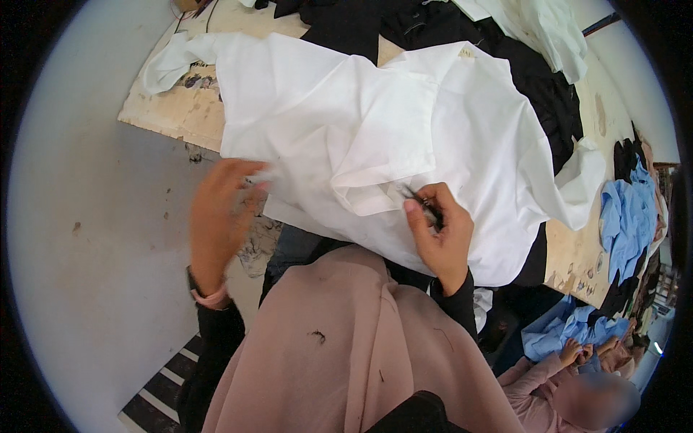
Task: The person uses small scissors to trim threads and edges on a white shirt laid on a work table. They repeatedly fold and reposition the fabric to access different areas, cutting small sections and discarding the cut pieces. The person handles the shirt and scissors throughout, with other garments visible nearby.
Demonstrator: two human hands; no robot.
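Note:
A white long-sleeved garment (pixel 289 101), probably a shirt, lies spread over the table, its sleeves reaching out to the left and right. My right hand (pixel 449 234) is closed round small dark thread snips (pixel 432 211), whose pointed tips rest close to a folded white edge. The lower part of the snips is hidden by my fingers. At the garment's left edge is my left hand (pixel 224 209), blurred by motion, with fingers and thumb bent toward the cloth. Whether they pinch cloth or thread cannot be made out.
Dark garments (pixel 433 25) lie behind the white one on the worn wooden table (pixel 170 115). Another white garment (pixel 541 32) sits at the far right. Blue garments (pixel 626 209) are piled along the right. A co-worker in a pink sleeve (pixel 538 375) handles blue cloth at lower right.

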